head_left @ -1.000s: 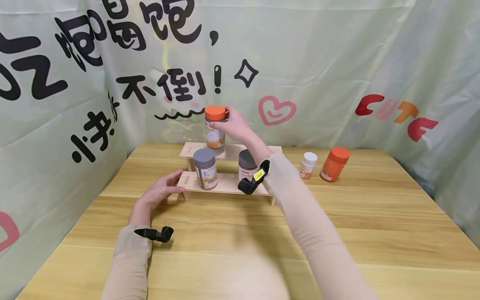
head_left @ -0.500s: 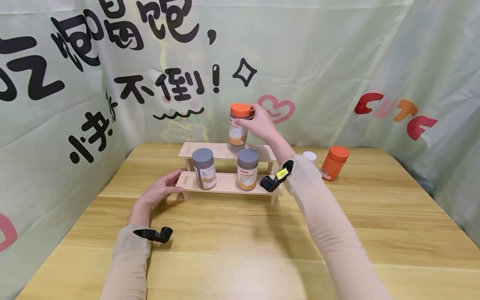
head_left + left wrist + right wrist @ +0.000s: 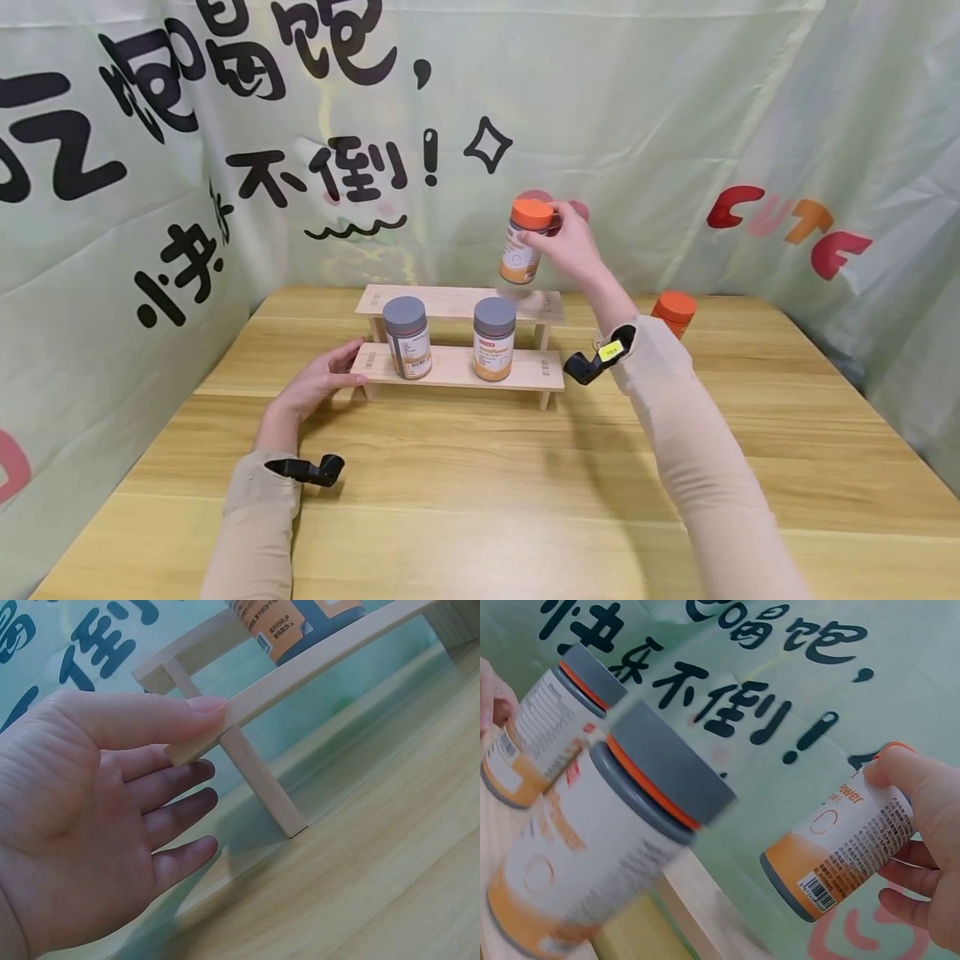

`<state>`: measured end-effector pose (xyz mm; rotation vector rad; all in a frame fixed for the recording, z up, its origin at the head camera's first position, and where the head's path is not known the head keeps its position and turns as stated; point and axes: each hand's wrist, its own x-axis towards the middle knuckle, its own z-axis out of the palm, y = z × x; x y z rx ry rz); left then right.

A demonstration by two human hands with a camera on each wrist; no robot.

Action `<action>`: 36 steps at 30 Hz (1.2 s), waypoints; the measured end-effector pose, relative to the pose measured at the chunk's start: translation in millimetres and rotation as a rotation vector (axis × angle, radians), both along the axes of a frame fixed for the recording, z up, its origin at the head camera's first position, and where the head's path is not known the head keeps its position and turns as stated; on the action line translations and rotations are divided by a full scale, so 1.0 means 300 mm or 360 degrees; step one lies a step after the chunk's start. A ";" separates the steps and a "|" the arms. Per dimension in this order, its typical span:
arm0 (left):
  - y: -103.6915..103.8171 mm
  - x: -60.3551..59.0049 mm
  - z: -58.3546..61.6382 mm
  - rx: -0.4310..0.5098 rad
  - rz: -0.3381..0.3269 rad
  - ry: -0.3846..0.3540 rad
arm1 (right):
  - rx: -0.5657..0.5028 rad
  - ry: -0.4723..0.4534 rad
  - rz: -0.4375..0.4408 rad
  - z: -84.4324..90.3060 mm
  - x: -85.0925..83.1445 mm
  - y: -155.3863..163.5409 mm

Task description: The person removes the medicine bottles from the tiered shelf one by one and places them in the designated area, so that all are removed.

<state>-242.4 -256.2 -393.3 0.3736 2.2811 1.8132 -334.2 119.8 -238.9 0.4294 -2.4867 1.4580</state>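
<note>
I had the right hand (image 3: 573,242) curled around the orange-capped bottle (image 3: 524,242), gripping it near the cap in the air above the right end of the shelf's upper step. Its long axis ran nearly upright, cap tilted slightly right. My left hand (image 3: 318,385) lay relaxed and open, thumb pressing the left end of the wooden shelf (image 3: 525,372). Two grey-capped jars (image 3: 407,337) stood on the lower step below; an orange bottle (image 3: 672,310) stood far right, behind my forearm.
</note>
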 end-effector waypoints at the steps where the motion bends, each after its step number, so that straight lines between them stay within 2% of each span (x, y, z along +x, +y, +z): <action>1: 0.001 0.000 0.000 -0.0001 0.0004 -0.0001 | -0.0009 0.0007 -0.0010 0.000 0.002 0.014; 14: 0.000 -0.001 -0.003 0.0004 -0.0005 -0.0002 | 0.0005 -0.0003 -0.0161 -0.004 0.018 0.199; 26: 0.003 -0.003 0.003 -0.0005 -0.0024 0.0022 | 0.0082 -0.0078 -0.0287 -0.007 0.065 0.372; 36: -0.002 -0.003 -0.003 -0.0019 -0.0006 0.0001 | 0.0155 -0.0040 -0.0410 -0.017 0.099 0.523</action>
